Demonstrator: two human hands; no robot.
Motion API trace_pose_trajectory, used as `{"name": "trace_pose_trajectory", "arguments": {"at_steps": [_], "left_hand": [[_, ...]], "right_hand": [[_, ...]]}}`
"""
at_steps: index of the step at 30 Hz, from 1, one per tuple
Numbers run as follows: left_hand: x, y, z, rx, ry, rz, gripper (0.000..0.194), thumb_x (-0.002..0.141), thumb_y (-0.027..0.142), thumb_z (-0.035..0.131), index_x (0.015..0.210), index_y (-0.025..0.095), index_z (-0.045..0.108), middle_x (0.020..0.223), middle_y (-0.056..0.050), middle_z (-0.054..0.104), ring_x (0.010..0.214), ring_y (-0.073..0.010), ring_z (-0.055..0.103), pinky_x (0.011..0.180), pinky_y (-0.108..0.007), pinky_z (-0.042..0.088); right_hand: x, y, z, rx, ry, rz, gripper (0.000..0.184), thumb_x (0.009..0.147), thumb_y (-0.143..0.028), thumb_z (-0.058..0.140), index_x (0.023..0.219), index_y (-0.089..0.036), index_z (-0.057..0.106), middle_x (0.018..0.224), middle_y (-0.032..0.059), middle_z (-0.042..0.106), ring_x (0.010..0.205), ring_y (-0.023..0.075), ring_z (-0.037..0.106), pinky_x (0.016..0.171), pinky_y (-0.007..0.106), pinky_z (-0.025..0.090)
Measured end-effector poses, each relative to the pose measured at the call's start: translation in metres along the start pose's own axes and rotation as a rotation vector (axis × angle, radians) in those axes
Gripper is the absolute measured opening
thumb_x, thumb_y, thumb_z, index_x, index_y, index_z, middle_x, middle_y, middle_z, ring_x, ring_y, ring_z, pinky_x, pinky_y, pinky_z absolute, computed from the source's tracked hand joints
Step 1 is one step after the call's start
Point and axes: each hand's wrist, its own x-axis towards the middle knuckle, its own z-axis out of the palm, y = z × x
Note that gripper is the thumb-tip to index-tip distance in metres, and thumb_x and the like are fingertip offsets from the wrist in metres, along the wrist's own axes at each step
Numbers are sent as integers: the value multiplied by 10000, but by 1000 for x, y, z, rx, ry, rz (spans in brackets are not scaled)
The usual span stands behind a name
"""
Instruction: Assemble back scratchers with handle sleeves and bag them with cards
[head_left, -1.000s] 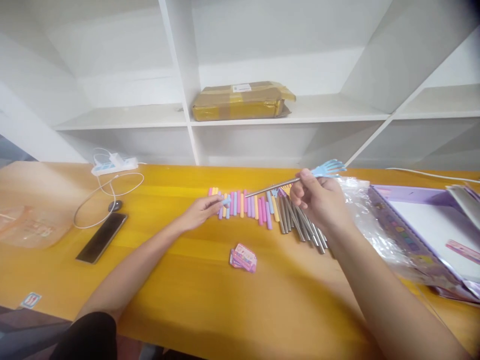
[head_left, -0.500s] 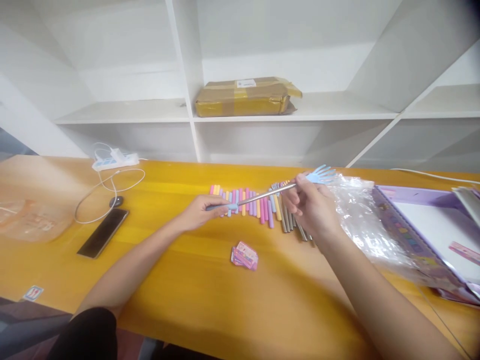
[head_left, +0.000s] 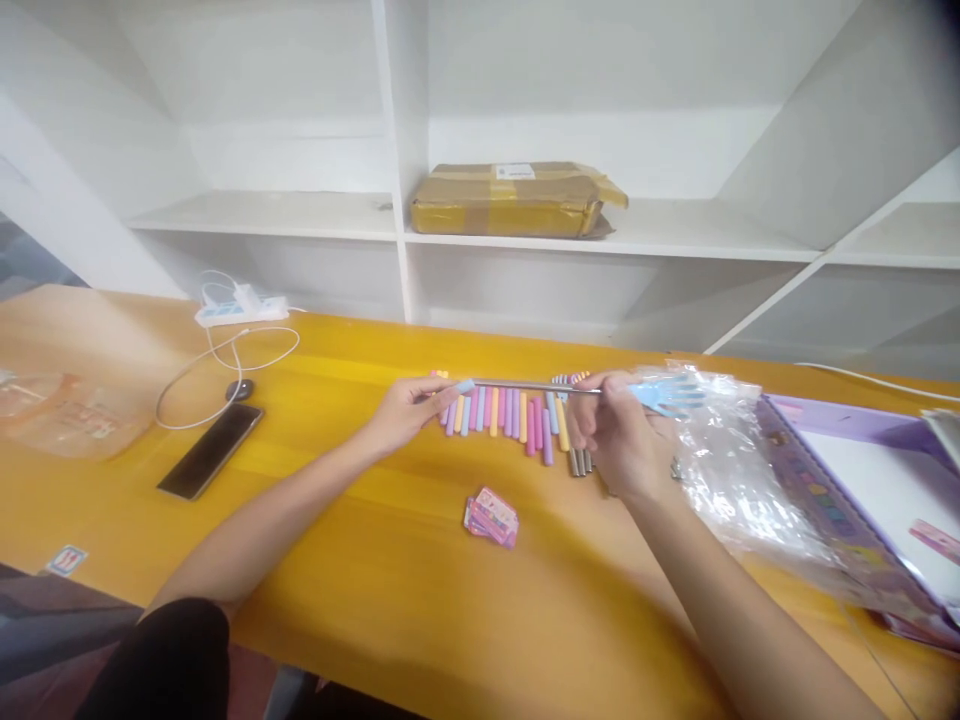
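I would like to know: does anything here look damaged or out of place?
The taped cardboard box on the shelf looks damaged: its right end is ragged, with a flap sticking out. On the table, the small pink cards lie in a skewed pile, edges not lined up.

The slim silver metal rod (head_left: 536,387) looked smooth and glossy, its pale-blue hand-shaped plastic head (head_left: 670,395) smooth too. The clear plastic bags (head_left: 724,460) shone (crinkled all over), while the brown cardboard box (head_left: 510,200) wore glossy tape (head_left: 491,215).
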Motion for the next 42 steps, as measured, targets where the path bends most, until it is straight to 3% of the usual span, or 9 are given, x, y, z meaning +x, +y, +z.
{"name": "trace_pose_trajectory", "arguments": {"at_steps": [6, 13, 16, 19, 23, 33, 42], "left_hand": [[-7, 11, -8, 251, -83, 138, 386, 993, 562, 697, 974, 219, 873, 930, -68, 779, 803, -172, 678, 748, -291, 515], [-6, 22, -20, 369, -34, 206, 312, 1011, 502, 696, 1007, 252, 882, 855, -30, 730, 749, -144, 645, 713, -265, 487], [-6, 29, -24, 432, 0, 224, 278, 994, 478, 726, 1099, 268, 872, 858, -19, 725, 737, -134, 636, 687, -254, 471], [-9, 36, -27, 493, 31, 253, 276, 983, 461, 742, 1134, 264, 864, 870, -21, 737, 735, -131, 643, 681, -250, 473], [-14, 47, -30, 545, 61, 357, 254, 992, 438, 738, 1115, 256, 864, 877, -33, 747, 750, -133, 667, 674, -246, 493], [-27, 62, -16, 639, 85, 590, 182, 1004, 303, 739, 1138, 243, 845, 889, -33, 762, 716, -111, 675, 664, -227, 523], [-33, 67, -10, 652, 96, 599, 171, 990, 317, 762, 1118, 233, 837, 887, -35, 772, 709, -110, 684, 648, -227, 531]], "right_hand": [[2, -3, -3, 14, -57, 109, 369, 977, -587, 690, 886, -232, 646, 531, -60, 385, 398, 100, 394, 408, 250, 292], [12, -5, -11, 27, -123, 191, 409, 924, -632, 714, 1032, -238, 683, 611, -55, 429, 429, 87, 367, 436, 262, 305], [17, -11, -21, 41, -24, 171, 425, 885, -641, 748, 1047, -252, 693, 668, -41, 481, 451, 79, 390, 423, 251, 261], [16, -20, -28, -119, 55, 130, 338, 916, -565, 765, 926, -242, 666, 654, -27, 504, 472, 89, 438, 419, 249, 219], [11, -28, -31, -245, -25, 26, 286, 1000, -494, 705, 910, -228, 649, 614, -25, 492, 473, 96, 420, 461, 272, 255], [-1, -25, -13, -213, -124, -39, 230, 1067, -453, 631, 982, -242, 661, 564, -53, 461, 473, 89, 398, 524, 255, 302], [-13, -19, 4, -96, -144, -7, 269, 1055, -499, 635, 965, -246, 652, 542, -63, 443, 430, 82, 394, 461, 231, 308]]}}
